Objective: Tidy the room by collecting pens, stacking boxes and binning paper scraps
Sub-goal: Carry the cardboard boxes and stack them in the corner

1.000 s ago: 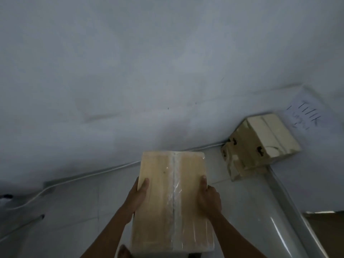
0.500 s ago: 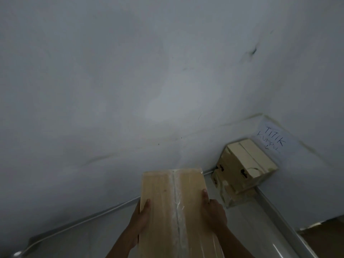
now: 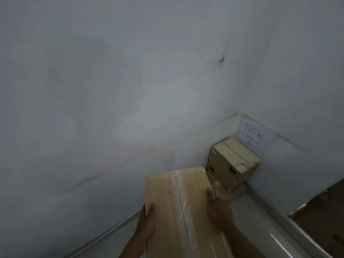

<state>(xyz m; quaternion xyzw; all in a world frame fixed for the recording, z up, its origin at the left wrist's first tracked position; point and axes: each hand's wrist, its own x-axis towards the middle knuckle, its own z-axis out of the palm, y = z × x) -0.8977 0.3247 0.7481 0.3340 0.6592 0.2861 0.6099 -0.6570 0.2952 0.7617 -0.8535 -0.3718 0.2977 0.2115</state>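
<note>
I hold a flat cardboard box with clear tape down its middle, out in front of me at the bottom centre. My left hand grips its left edge and my right hand grips its right edge. In the room's corner, on the floor, stands a small stack of two cardboard boxes, just beyond and to the right of the held box. The held box's far corner overlaps the stack's lower left in the view. No pens or paper scraps are in sight.
A white paper sign with handwritten words is stuck on the right wall above the stack. White walls meet at the corner. A grey skirting strip runs along the floor. A brown surface lies at the right edge.
The corner stack and the sign have drifted left and nearer in the view as I approach. The held box stays gripped by both hands and now reaches the stack's lower left.
</note>
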